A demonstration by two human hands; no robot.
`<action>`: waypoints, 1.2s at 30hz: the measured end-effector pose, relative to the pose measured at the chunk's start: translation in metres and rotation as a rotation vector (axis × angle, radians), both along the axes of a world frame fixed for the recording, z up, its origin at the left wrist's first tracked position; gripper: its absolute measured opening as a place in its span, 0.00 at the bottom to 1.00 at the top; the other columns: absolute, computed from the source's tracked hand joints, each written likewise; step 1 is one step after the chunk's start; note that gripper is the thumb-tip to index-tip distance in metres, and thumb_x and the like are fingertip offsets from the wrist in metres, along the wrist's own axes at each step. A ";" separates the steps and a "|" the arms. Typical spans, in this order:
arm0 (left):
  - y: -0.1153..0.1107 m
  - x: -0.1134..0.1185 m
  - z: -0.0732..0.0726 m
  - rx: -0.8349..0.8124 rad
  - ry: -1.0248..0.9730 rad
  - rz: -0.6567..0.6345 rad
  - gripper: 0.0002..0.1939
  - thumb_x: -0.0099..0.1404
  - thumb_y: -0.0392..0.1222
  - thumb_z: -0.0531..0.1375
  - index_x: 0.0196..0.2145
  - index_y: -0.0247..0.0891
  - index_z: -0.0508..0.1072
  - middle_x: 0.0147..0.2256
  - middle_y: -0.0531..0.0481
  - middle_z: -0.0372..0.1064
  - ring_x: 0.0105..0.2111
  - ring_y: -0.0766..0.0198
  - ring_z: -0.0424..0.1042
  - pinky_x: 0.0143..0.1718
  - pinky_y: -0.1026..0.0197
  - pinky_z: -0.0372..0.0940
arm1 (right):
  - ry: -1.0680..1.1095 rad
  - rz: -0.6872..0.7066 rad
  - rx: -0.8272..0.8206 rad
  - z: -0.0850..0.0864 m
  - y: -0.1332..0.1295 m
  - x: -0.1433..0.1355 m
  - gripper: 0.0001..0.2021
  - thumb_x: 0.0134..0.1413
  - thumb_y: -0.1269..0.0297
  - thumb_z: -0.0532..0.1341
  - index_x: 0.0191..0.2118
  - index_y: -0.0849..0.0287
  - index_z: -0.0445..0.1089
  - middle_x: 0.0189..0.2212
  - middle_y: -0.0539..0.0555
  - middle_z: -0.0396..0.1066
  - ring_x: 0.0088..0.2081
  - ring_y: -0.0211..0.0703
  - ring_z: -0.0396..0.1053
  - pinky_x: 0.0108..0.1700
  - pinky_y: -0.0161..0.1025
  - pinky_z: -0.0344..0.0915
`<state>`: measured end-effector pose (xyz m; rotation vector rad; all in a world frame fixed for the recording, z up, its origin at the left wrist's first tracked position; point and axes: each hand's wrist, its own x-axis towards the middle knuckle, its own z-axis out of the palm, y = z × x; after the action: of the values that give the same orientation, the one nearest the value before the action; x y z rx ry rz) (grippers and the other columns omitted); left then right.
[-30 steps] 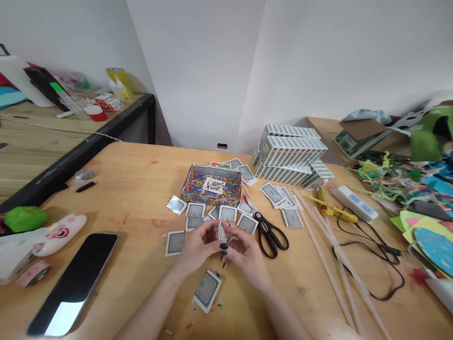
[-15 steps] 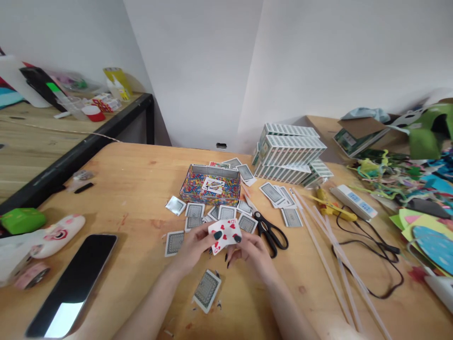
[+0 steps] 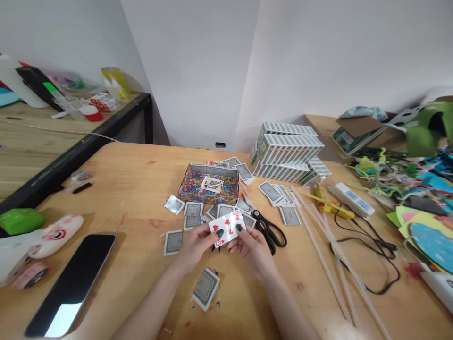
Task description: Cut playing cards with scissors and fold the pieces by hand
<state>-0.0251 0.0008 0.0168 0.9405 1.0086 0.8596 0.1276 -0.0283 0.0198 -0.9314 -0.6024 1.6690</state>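
A playing card (image 3: 226, 226), a six of hearts seen face up, is held tilted above the table between both hands. My left hand (image 3: 198, 243) pinches its left end, thumb on the face. My right hand (image 3: 252, 243) grips the right end the same way, its other fingers curled behind. Below the hands lies a face-down card (image 3: 205, 289) with small dark scraps beside it. Just beyond, several face-down cards (image 3: 193, 209) lie around a colourful open box (image 3: 208, 194), which has a face-up card (image 3: 212, 184) in it. Black-handled scissors (image 3: 271, 231) lie to the right.
On the left are a phone (image 3: 72, 285) and a green object (image 3: 21, 221). Striped card boxes (image 3: 290, 150) are stacked at the back. Glue sticks (image 3: 327, 257), a yellow glue gun (image 3: 332, 205), a power strip (image 3: 352, 199) and black cable occupy the right.
The card has been tipped and turned a little between my hands, its right end now higher. My right fingers have curled in closer beneath it. The view has shifted slightly.
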 end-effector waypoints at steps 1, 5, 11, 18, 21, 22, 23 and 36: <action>0.000 0.000 0.000 0.012 0.013 -0.013 0.10 0.51 0.43 0.63 0.28 0.33 0.75 0.24 0.50 0.71 0.24 0.67 0.66 0.26 0.66 0.60 | -0.026 -0.002 0.002 0.001 0.001 0.002 0.14 0.48 0.56 0.63 0.30 0.64 0.69 0.19 0.53 0.71 0.22 0.39 0.69 0.26 0.35 0.65; 0.003 -0.002 0.000 -0.029 -0.001 0.033 0.10 0.52 0.44 0.60 0.23 0.33 0.71 0.18 0.53 0.67 0.15 0.71 0.61 0.17 0.68 0.55 | -0.349 -0.049 0.054 0.004 0.005 0.028 0.15 0.47 0.53 0.62 0.32 0.62 0.68 0.24 0.54 0.72 0.24 0.41 0.68 0.29 0.39 0.65; 0.010 -0.007 0.000 -0.021 0.090 0.223 0.13 0.52 0.47 0.59 0.19 0.34 0.66 0.16 0.55 0.65 0.12 0.75 0.56 0.12 0.71 0.48 | -1.367 -0.225 0.052 -0.015 0.003 0.083 0.12 0.40 0.61 0.62 0.32 0.62 0.68 0.25 0.54 0.67 0.28 0.45 0.64 0.30 0.40 0.61; 0.013 -0.008 0.005 0.050 0.251 0.293 0.14 0.54 0.46 0.57 0.18 0.35 0.64 0.14 0.57 0.60 0.13 0.74 0.56 0.13 0.70 0.50 | -1.920 -0.061 0.058 -0.022 0.002 0.086 0.07 0.43 0.66 0.59 0.31 0.62 0.69 0.29 0.60 0.67 0.35 0.53 0.64 0.35 0.42 0.59; 0.013 -0.008 0.004 0.104 0.288 0.315 0.13 0.55 0.45 0.56 0.18 0.36 0.63 0.15 0.57 0.59 0.13 0.73 0.56 0.14 0.70 0.51 | -1.898 -0.026 0.009 -0.015 0.004 0.078 0.08 0.42 0.62 0.59 0.28 0.62 0.69 0.27 0.58 0.68 0.31 0.49 0.66 0.31 0.39 0.59; 0.012 -0.009 0.004 0.124 0.298 0.327 0.13 0.56 0.45 0.56 0.18 0.36 0.63 0.15 0.57 0.58 0.14 0.73 0.56 0.14 0.70 0.52 | -1.878 -0.024 -0.026 -0.013 0.004 0.076 0.09 0.41 0.60 0.59 0.27 0.61 0.68 0.26 0.58 0.68 0.29 0.48 0.66 0.30 0.38 0.58; 0.012 -0.009 0.003 0.142 0.305 0.340 0.13 0.56 0.45 0.56 0.18 0.36 0.63 0.15 0.57 0.58 0.14 0.73 0.56 0.15 0.70 0.52 | -1.855 -0.034 -0.063 -0.010 0.004 0.075 0.10 0.41 0.59 0.59 0.26 0.61 0.68 0.26 0.57 0.68 0.28 0.47 0.66 0.28 0.38 0.58; 0.009 -0.013 -0.002 0.229 0.291 0.415 0.14 0.59 0.46 0.55 0.20 0.37 0.63 0.14 0.58 0.55 0.15 0.73 0.54 0.15 0.70 0.50 | -1.470 -0.150 -0.182 0.017 -0.005 0.073 0.15 0.39 0.53 0.61 0.17 0.58 0.64 0.12 0.51 0.63 0.16 0.40 0.60 0.17 0.34 0.50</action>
<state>-0.0378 0.0095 0.0151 1.0897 1.4076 1.2271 0.2011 -0.0330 0.0372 -2.2399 -1.2624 0.6508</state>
